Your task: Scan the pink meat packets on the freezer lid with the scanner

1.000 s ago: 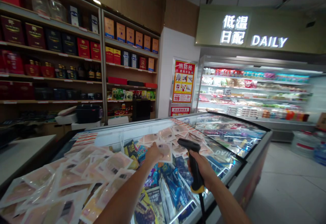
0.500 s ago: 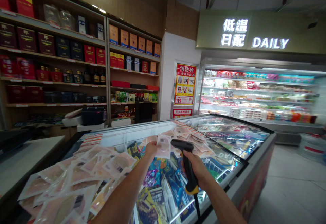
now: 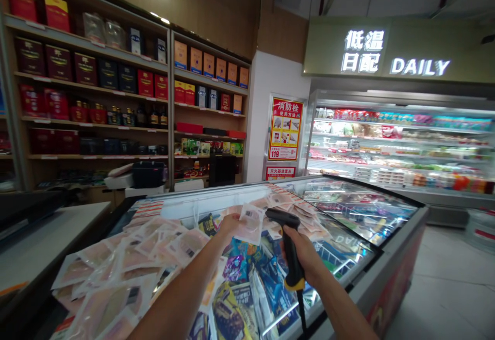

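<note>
Between the fingers of my left hand (image 3: 231, 225) is a flat clear packet (image 3: 250, 223) with a barcode label, held up over the freezer. My right hand (image 3: 299, 249) is wrapped round the grip of a black and yellow barcode scanner (image 3: 284, 220). The scanner's head points left at the packet, a small gap apart from it, and its cord hangs down. A loose heap of similar packets (image 3: 127, 257) lies on the freezer's left part. More packets (image 3: 305, 216) lie behind the scanner.
Beneath my hands, the chest freezer (image 3: 402, 231) holds several colourful bags (image 3: 232, 309) under glass. A white counter (image 3: 77, 226) stands at the left. Shelves of boxed goods (image 3: 112, 92) line the back wall, and a lit display cooler (image 3: 386, 146) is at the right.
The whole view has shifted, so everything sits slightly further right. The packet in my left hand is tilted a little more. Both hands keep their hold.
</note>
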Demonstrator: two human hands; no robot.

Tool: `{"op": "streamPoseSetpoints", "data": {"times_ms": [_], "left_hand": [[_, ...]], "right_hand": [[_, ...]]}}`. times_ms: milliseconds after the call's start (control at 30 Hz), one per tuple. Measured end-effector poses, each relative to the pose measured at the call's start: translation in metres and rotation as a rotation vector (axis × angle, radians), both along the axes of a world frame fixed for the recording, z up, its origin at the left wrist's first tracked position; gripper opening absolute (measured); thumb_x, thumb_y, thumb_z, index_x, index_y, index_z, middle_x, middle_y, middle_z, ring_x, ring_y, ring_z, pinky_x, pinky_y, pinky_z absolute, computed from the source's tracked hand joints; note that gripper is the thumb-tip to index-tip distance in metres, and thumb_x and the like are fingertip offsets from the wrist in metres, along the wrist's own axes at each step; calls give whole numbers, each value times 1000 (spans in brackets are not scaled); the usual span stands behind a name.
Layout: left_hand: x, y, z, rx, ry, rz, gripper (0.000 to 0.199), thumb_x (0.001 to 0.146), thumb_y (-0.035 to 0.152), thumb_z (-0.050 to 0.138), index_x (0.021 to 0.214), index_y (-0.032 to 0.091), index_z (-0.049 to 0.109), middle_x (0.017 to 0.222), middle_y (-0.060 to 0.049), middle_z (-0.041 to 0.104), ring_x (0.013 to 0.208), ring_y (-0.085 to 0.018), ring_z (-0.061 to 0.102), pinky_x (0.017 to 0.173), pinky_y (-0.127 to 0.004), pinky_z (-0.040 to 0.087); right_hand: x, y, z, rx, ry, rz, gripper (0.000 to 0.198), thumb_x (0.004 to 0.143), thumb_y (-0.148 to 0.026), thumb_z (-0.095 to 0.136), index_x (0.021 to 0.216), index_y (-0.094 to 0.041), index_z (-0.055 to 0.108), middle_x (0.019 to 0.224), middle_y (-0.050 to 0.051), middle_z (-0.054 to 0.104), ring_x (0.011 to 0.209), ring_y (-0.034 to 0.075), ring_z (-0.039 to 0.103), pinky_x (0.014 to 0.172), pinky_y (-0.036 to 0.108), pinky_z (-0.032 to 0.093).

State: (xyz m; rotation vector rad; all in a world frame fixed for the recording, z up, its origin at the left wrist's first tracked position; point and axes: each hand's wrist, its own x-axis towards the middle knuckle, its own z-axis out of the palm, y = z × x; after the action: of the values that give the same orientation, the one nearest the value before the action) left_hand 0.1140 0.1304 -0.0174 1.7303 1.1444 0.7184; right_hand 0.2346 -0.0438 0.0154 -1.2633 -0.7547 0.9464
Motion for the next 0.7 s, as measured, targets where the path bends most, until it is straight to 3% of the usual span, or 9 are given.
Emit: {"op": "streamPoseSetpoints", "data": {"times_ms": [133, 233, 333, 533, 700], "left_hand": [[-22, -10, 2, -5, 67, -97, 19, 76, 25, 48, 87, 11, 55, 79, -2, 58, 67, -10, 55, 60, -27, 45], [-39, -22, 3, -8, 131, -141, 6, 67, 15, 55, 71, 12, 59, 58, 4, 56, 56, -9, 53, 54, -21, 42], [-51, -29, 1, -4, 199, -170, 9, 58, 11, 54, 63, 15, 60, 46, 6, 51, 49, -10, 51, 47, -19, 38], [-61, -30, -2, 73, 390, -243, 16, 48, 14, 56, 62, 18, 62, 47, 5, 54, 48, -14, 52, 43, -21, 36], [-67, -32, 8, 212, 602, -265, 16, 39, 17, 65, 54, 18, 59, 55, 1, 58, 60, -20, 57, 50, -24, 39]], "right_hand": [[6, 4, -4, -10, 18, -12, 28, 67, -43, 50, 66, -15, 48, 44, -2, 51, 35, 8, 45, 32, 19, 35], [11, 6, -8, -35, 19, -24, 29, 66, -44, 50, 65, -15, 48, 45, -1, 51, 35, 9, 46, 32, 19, 35], [13, 4, -11, -49, 23, -38, 28, 66, -42, 50, 65, -15, 49, 45, -1, 51, 34, 8, 45, 32, 19, 36], [11, 0, -12, -73, 23, -63, 24, 65, -39, 52, 63, -15, 48, 44, -2, 51, 34, 8, 45, 32, 19, 36], [13, 2, -14, -79, 28, -64, 24, 64, -38, 53, 66, -15, 49, 45, -2, 51, 35, 9, 46, 33, 19, 36]]}}
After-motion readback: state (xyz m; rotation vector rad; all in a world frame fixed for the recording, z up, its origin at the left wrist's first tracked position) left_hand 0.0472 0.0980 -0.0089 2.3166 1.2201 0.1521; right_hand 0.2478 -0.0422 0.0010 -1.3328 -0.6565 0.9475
